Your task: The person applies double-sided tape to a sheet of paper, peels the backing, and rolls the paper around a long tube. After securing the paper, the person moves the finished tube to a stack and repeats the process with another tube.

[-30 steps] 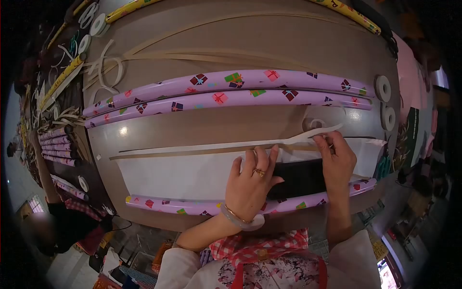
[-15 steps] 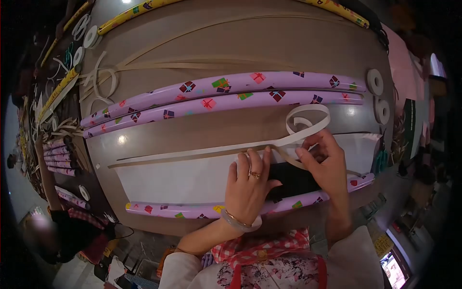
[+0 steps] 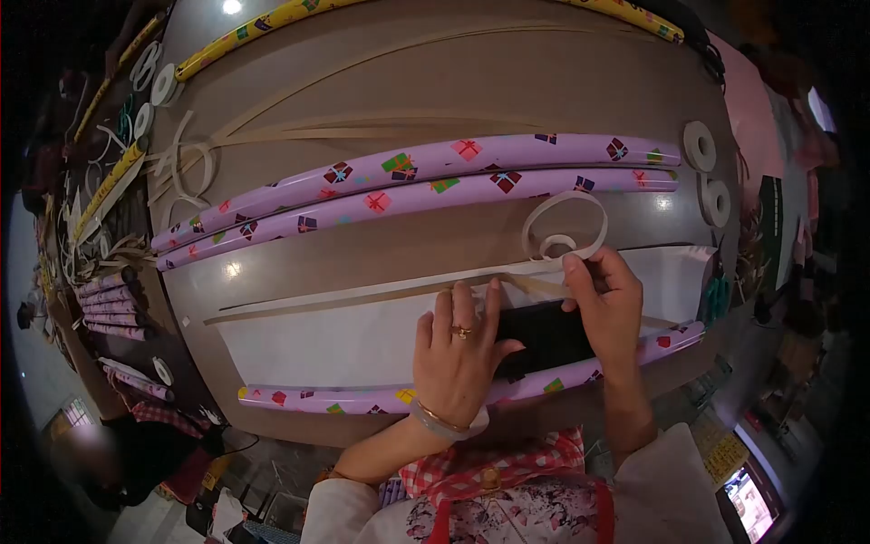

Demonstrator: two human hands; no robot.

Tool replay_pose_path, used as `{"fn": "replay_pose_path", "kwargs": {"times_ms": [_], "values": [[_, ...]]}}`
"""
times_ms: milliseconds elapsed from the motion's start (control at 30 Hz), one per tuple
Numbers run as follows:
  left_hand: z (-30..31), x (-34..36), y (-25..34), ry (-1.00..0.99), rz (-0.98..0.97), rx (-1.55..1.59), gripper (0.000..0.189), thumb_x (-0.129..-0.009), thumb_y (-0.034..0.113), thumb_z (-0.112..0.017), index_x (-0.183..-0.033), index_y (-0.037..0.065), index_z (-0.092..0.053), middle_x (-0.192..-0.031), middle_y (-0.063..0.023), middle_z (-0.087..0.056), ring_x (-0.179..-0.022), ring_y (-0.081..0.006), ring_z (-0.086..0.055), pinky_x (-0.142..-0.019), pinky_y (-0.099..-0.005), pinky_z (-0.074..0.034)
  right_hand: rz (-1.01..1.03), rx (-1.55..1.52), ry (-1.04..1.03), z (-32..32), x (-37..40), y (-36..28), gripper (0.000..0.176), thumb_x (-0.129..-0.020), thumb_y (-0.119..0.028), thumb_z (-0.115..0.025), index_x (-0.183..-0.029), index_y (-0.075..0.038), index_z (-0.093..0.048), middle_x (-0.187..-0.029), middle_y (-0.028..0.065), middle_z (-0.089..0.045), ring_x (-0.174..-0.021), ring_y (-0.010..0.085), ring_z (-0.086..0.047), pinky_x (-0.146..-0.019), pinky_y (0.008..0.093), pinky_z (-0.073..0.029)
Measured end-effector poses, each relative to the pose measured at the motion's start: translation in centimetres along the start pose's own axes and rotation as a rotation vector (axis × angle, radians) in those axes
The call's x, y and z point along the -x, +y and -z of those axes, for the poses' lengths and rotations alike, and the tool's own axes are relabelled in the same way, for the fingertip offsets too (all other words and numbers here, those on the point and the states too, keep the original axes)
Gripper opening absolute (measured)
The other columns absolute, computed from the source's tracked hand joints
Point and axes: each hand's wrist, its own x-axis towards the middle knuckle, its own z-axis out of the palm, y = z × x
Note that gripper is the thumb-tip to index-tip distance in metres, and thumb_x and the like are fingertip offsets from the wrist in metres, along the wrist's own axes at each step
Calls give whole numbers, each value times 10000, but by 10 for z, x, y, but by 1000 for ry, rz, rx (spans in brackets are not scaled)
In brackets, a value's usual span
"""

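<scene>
A sheet of wrapping paper [image 3: 317,340] lies white side up before me, its near edge still rolled into a lilac gift-patterned tube [image 3: 331,402]. My left hand [image 3: 460,358] rests flat on the sheet with fingers stretched, fingertips at a brown strip [image 3: 399,302] along the far edge. Beside that strip runs white tape [image 3: 362,292]. My right hand [image 3: 607,304] pinches the tape between thumb and fingers, where its loose end curls into a loop [image 3: 528,222]. A flat black rectangle [image 3: 548,334] sits between my hands, partly covered by them.
Two lilac gift-patterned rolls [image 3: 417,168] lie across the table beyond the sheet. White tape rolls [image 3: 699,147] stand at the right edge, with green-handled scissors [image 3: 718,297] nearer. Yellow rolls [image 3: 263,27] lie at the far side. Another person [image 3: 136,444] is at left.
My right hand has shifted up slightly and now pinches the white tape at the sheet's far edge. The tape loop has turned and tightened. My left hand stays flat.
</scene>
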Motion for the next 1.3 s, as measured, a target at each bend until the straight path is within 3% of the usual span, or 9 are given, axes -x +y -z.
{"fn": "replay_pose_path", "kwargs": {"times_ms": [267, 667, 867, 967, 1133, 1300], "values": [[-4, -6, 8, 22, -47, 131, 737, -821, 482, -609, -1306, -60, -486, -1331, -128, -440, -1145, -280, -500, -904, -394, -452, -11, 45, 66, 6, -1, 6, 166, -916, -160, -647, -914, 3, -616, -644, -12, -560, -534, 25, -475, -472, 202, -378], [-10, -10, 10, 85, -21, 187, 684, -823, 425, -653, -1291, -51, -501, -1307, -148, -470, -1132, -315, -518, -919, -396, -464, 34, 74, 97, 11, -6, 9, 173, -930, -165, -630, -914, 6, -615, -644, -14, -548, -553, 31, -446, -485, 215, -357], [-6, -10, 11, 68, -27, 151, 670, -835, 421, -643, -1311, -26, -492, -1289, -159, -482, -1132, -320, -524, -913, -394, -466, 153, 189, 143, 11, -5, 15, 171, -921, -153, -640, -889, 12, -609, -637, 7, -549, -583, 54, -457, -530, 233, -379], [-7, -10, 11, 57, -41, 127, 665, -843, 430, -630, -1322, -8, -490, -1310, -158, -464, -1136, -314, -523, -910, -398, -467, 171, 297, 158, 12, -5, 17, 153, -913, -152, -649, -890, -5, -613, -637, 37, -557, -570, 80, -480, -530, 254, -396], [-9, -8, 12, 46, -58, 94, 680, -844, 445, -622, -1345, 6, -479, -1325, -154, -445, -1143, -309, -521, -909, -401, -466, 441, 630, 246, 12, -11, 18, 142, -884, -181, -678, -890, -51, -620, -672, 86, -594, -552, 204, -558, -522, 319, -431], [-8, -9, 14, 45, -51, 92, 697, -844, 455, -617, -1364, 16, -465, -1312, -149, -452, -1142, -305, -519, -909, -403, -463, 457, 683, 250, 14, -12, 17, 131, -886, -182, -670, -900, -67, -610, -683, 84, -607, -560, 239, -578, -514, 342, -437]]}}
